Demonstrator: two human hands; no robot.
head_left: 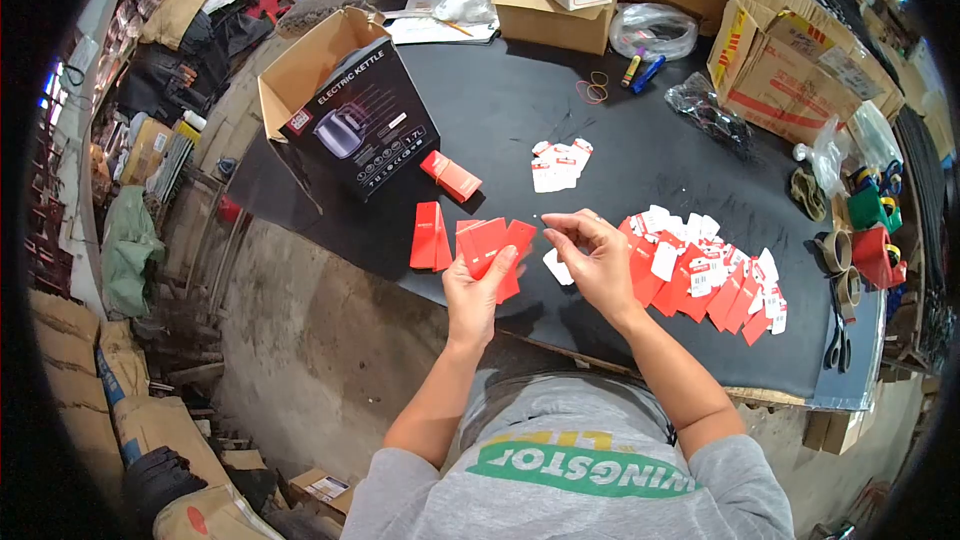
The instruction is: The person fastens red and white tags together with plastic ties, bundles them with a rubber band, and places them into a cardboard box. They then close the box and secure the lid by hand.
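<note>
My left hand (474, 292) is closed on several fanned-out red tags (487, 244), thumb on top. To its right, my right hand (592, 252) pinches with thumb and index finger; a tiny white speck shows by the fingertips, and what they hold I cannot make out. Beneath that hand a white tag (557, 268) lies on the black table. Right of it spreads a pile of red tags with white barcode labels (705, 275). Left of my left hand lie more red tags (427, 236), with a banded red bundle (451, 176) above them. White tags with strings (559, 166) sit further back.
An open electric kettle carton (355, 120) stands at the back left. Behind are stacked boxes (555, 15), a rubber band (592, 88), markers (640, 73) and an open carton (800, 60). Tape rolls (846, 290) and scissors (838, 340) lie along the right edge.
</note>
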